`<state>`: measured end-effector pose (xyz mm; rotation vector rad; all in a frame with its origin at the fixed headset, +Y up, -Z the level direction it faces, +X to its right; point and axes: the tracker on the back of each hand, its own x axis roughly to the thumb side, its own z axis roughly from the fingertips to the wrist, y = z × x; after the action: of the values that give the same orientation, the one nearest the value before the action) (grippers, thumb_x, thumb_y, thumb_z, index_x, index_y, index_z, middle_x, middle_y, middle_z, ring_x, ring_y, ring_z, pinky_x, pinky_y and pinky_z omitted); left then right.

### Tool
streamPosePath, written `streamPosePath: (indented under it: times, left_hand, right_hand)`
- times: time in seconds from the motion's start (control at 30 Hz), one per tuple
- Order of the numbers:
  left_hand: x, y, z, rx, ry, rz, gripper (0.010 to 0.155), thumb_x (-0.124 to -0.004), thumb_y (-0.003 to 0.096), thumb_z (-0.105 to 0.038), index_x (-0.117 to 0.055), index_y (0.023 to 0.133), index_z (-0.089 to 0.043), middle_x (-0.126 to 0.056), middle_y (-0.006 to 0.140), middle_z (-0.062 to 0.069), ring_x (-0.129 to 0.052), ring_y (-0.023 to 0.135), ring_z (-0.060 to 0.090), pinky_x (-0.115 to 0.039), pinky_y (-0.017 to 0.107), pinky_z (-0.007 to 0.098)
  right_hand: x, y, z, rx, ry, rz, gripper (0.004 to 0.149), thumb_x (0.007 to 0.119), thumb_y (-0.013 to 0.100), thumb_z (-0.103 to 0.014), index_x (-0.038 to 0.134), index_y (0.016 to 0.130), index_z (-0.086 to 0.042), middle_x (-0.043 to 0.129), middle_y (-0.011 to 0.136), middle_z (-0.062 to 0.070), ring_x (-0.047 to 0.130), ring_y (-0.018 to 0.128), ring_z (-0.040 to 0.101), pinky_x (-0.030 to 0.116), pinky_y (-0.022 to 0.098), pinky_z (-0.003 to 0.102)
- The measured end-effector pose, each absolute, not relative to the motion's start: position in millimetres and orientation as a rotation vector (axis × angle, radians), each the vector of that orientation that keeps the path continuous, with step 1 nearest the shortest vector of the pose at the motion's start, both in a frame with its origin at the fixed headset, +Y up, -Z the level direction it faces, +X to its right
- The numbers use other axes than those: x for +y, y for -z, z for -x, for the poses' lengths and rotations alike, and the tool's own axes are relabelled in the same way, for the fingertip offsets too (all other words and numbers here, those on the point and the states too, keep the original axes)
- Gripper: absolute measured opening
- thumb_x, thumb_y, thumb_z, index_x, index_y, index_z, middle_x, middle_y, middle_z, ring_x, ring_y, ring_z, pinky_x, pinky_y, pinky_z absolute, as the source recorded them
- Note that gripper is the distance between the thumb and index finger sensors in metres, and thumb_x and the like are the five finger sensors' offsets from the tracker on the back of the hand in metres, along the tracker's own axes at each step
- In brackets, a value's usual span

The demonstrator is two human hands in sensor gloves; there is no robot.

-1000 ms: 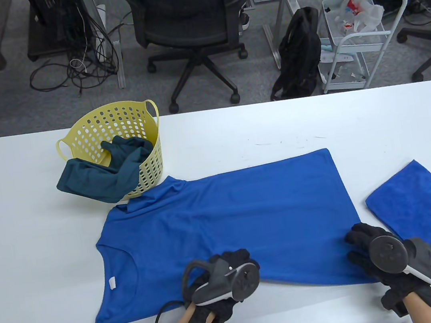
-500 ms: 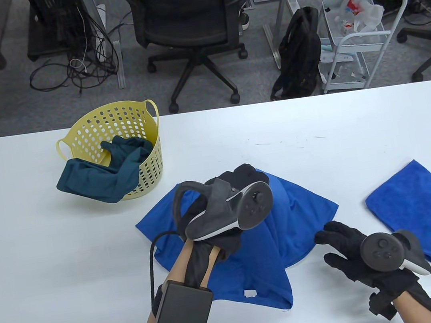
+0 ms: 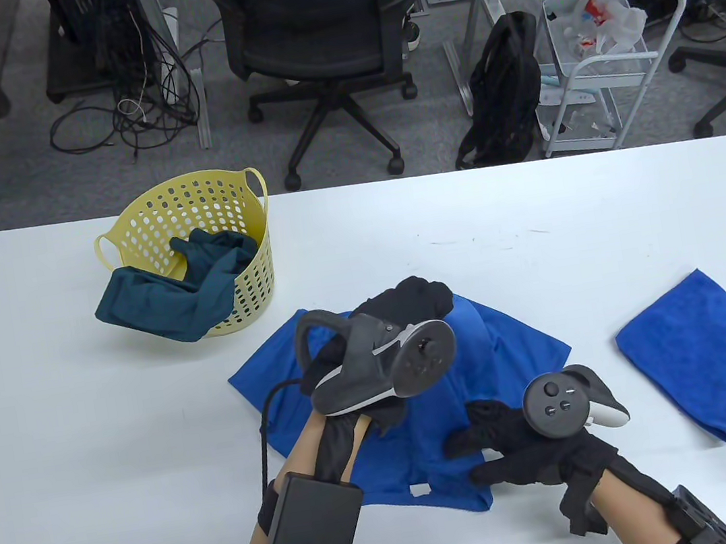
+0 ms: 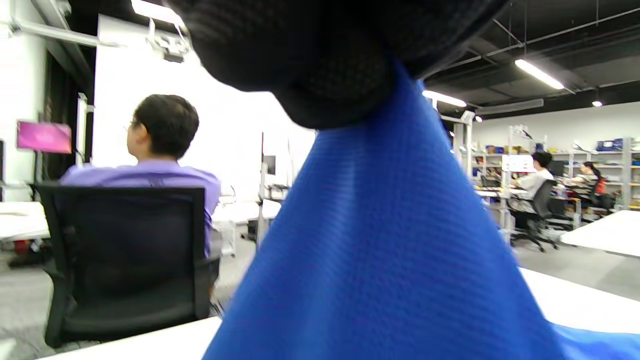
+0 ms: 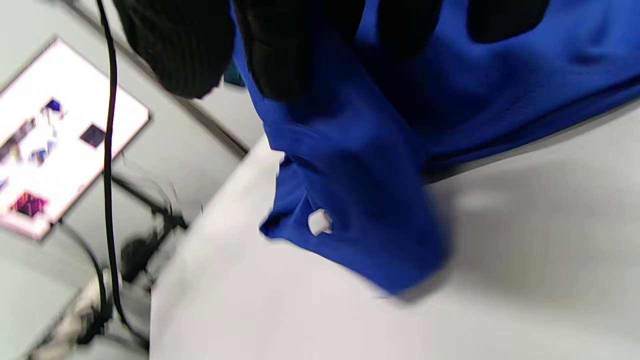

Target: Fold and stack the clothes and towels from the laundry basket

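blue T-shirt: bunched at table centre, peak toward 12, collar toward 6 | left hand: fingers curled, gripping lifted peak | right hand: fingers pinching shirt's 6 o'clock edge

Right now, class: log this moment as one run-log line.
stage: folding blue shirt | left hand: holds shirt lifted | right hand: on shirt's near edge | basket: teal garment remains

1. Shirt: bright blue w/ small white tag.
2. Towel: same blue.
3. Basket: pale yellow, round-hole pattern.
4. Garment in it: dark teal.
5. Gloves: black.
6. Table: white.
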<state>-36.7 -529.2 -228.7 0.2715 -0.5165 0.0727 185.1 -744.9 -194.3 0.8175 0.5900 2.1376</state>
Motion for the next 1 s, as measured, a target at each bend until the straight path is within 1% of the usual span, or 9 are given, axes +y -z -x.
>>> streamPosePath:
  times: [0.1, 0.17, 0.3, 0.37, 0.5, 0.6, 0.73, 0.87, 1.0]
  left_hand:
    - [-528.5, 236.9, 62.3, -0.446, -0.066, -0.317, 0.036, -0.085, 0.0558, -0.028, -0.075, 0.085, -0.045, -0.093, 0.097, -0.006, -0.102, 0.046, 0.011, -0.091, 0.034, 0.024]
    - [-527.1, 245.0, 85.5, -0.401, -0.151, -0.258, 0.032, -0.080, 0.0578, -0.026, -0.082, 0.085, -0.041, -0.099, 0.086, -0.005, -0.101, 0.044, 0.011, -0.091, 0.034, 0.025]
    - [-522.3, 255.8, 137.3, -0.535, -0.502, -0.063, 0.040, -0.069, 0.0639, -0.039, -0.078, 0.101, -0.026, -0.096, 0.084, 0.004, -0.098, 0.054, 0.011, -0.091, 0.045, 0.029]
    - [-522.5, 256.4, 141.1, -0.630, -0.527, 0.036, 0.079, -0.082, 0.0465, -0.066, -0.070, 0.109, -0.021, -0.091, 0.091, 0.004, -0.096, 0.063, 0.012, -0.090, 0.054, 0.031]
    - [-542.8, 279.8, 124.3, -0.502, -0.119, 0.090, 0.064, -0.093, 0.0470, -0.039, -0.069, 0.106, -0.033, -0.090, 0.090, -0.007, -0.097, 0.064, 0.003, -0.093, 0.057, 0.025]
    - [-558.1, 312.0, 111.9, -0.179, 0.042, -0.093, 0.048, -0.088, 0.0461, -0.043, -0.080, 0.094, -0.041, -0.091, 0.085, -0.007, -0.096, 0.063, 0.009, -0.089, 0.055, 0.033]
    - [-498.6, 303.0, 122.3, -0.023, 0.126, -0.621, 0.048, -0.079, 0.0498, -0.047, -0.069, 0.096, -0.046, -0.082, 0.092, -0.013, -0.089, 0.079, 0.012, -0.079, 0.069, 0.047]
    - [-454.6, 257.1, 148.3, -0.182, -0.037, -0.819, 0.048, -0.074, 0.0529, -0.048, -0.063, 0.100, -0.046, -0.071, 0.107, -0.006, -0.078, 0.095, 0.019, -0.070, 0.075, 0.051]
    - [-490.3, 218.6, 161.8, -0.368, 0.113, -0.703, 0.051, -0.072, 0.0522, -0.051, -0.067, 0.102, -0.043, -0.069, 0.115, -0.003, -0.076, 0.104, 0.024, -0.069, 0.076, 0.056]
  right_hand:
    - [-728.0, 197.0, -206.7, 0.360, -2.013, -0.742, 0.033, 0.084, 0.053, -0.029, 0.087, 0.085, -0.022, 0.081, 0.099, 0.011, 0.075, 0.094, 0.037, 0.057, 0.070, 0.067]
    - [-702.2, 198.1, -220.8, 0.209, -2.014, -0.729, 0.032, 0.086, 0.050, -0.026, 0.089, 0.082, -0.023, 0.087, 0.089, 0.015, 0.085, 0.081, 0.037, 0.066, 0.067, 0.064]
    - [-629.3, 201.2, -255.7, 0.010, -2.080, -0.738, 0.061, 0.086, 0.052, -0.020, 0.064, 0.108, -0.029, 0.087, 0.086, 0.016, 0.091, 0.067, 0.031, 0.075, 0.061, 0.060]
    - [-596.1, 207.6, -260.6, -0.030, -2.173, -0.702, 0.073, 0.086, 0.052, -0.018, 0.051, 0.116, -0.021, 0.086, 0.087, 0.017, 0.088, 0.069, 0.033, 0.072, 0.062, 0.062]
    - [-567.6, 243.5, -232.1, 0.031, -2.744, -0.488, 0.055, 0.087, 0.052, -0.022, 0.074, 0.105, -0.018, 0.089, 0.085, 0.014, 0.090, 0.069, 0.032, 0.070, 0.063, 0.064]
    - [-563.8, 281.3, -193.3, -0.013, -3.149, -0.158, 0.040, 0.084, 0.051, -0.027, 0.082, 0.091, -0.026, 0.089, 0.083, 0.009, 0.090, 0.069, 0.028, 0.070, 0.064, 0.062]
    - [-500.8, 267.6, -187.1, -1.014, -2.985, 0.011, 0.040, 0.084, 0.050, -0.033, 0.080, 0.089, -0.028, 0.088, 0.081, 0.006, 0.089, 0.068, 0.026, 0.069, 0.065, 0.061]
    - [-465.1, 229.8, -208.7, -1.152, -2.716, -0.171, 0.040, 0.082, 0.053, -0.032, 0.077, 0.092, -0.029, 0.083, 0.087, 0.005, 0.083, 0.077, 0.028, 0.062, 0.071, 0.064]
    - [-501.5, 203.5, -225.9, -0.849, -2.697, -0.439, 0.040, 0.081, 0.054, -0.031, 0.080, 0.093, -0.024, 0.075, 0.101, 0.012, 0.073, 0.092, 0.037, 0.058, 0.071, 0.069]
